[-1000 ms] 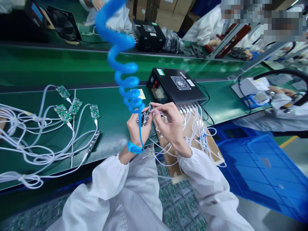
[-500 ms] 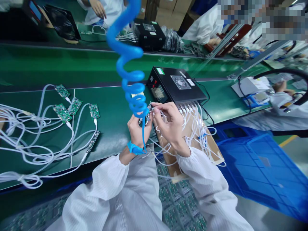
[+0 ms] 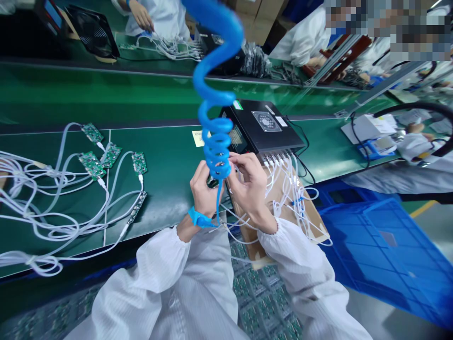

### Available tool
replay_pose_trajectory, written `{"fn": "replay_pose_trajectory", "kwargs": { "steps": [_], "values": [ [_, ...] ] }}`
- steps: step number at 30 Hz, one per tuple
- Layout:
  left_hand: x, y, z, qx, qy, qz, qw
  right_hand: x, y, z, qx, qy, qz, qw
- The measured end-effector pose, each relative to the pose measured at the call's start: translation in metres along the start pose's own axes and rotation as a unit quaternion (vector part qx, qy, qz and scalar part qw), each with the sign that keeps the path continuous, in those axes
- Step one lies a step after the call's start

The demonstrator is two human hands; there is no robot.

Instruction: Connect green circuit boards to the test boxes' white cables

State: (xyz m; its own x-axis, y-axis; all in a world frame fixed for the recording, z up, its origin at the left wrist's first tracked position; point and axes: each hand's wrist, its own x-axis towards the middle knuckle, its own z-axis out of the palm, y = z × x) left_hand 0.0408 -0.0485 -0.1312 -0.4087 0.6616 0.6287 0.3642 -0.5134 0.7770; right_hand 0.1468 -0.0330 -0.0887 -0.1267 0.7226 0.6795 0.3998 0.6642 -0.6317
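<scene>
My left hand (image 3: 205, 191), with a blue strap at the wrist, grips a small circuit board (image 3: 212, 181) that the coiled blue cord (image 3: 216, 125) largely hides. Against the board's right side, my right hand (image 3: 249, 182) is closed in a pinch; whatever its fingertips hold is too small and covered to name. A black box with a fan grille (image 3: 271, 134) stands just beyond my hands, white cables (image 3: 292, 182) running from its front over a cardboard piece (image 3: 255, 243). Several green boards (image 3: 92, 165) on white cables lie at the left.
A yellow note (image 3: 197, 138) lies on the green bench (image 3: 159, 156). Blue crates (image 3: 389, 255) stand at the lower right. Boards in trays (image 3: 265, 302) are below my lap. Across the bench is another person's hand (image 3: 141, 15); other people sit farther right.
The coiled blue cord has swung right, uncovering the yellow note and covering more of the board. My hands have shifted only slightly and keep their hold. Across the bench, the other person's hand has moved slightly.
</scene>
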Motion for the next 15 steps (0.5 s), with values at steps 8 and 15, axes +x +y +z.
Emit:
{"fn": "replay_pose_trajectory", "kwargs": {
  "steps": [8, 15],
  "values": [
    [0.002, 0.001, 0.001, -0.01, -0.002, 0.018, 1.0, 0.001, -0.004, 0.001, 0.003, -0.001, 0.001, 1.0],
    [-0.004, -0.017, -0.013, -0.029, -0.017, -0.166, 0.985, 0.025, 0.015, 0.019, -0.044, -0.137, 0.02, 0.989]
  ]
}}
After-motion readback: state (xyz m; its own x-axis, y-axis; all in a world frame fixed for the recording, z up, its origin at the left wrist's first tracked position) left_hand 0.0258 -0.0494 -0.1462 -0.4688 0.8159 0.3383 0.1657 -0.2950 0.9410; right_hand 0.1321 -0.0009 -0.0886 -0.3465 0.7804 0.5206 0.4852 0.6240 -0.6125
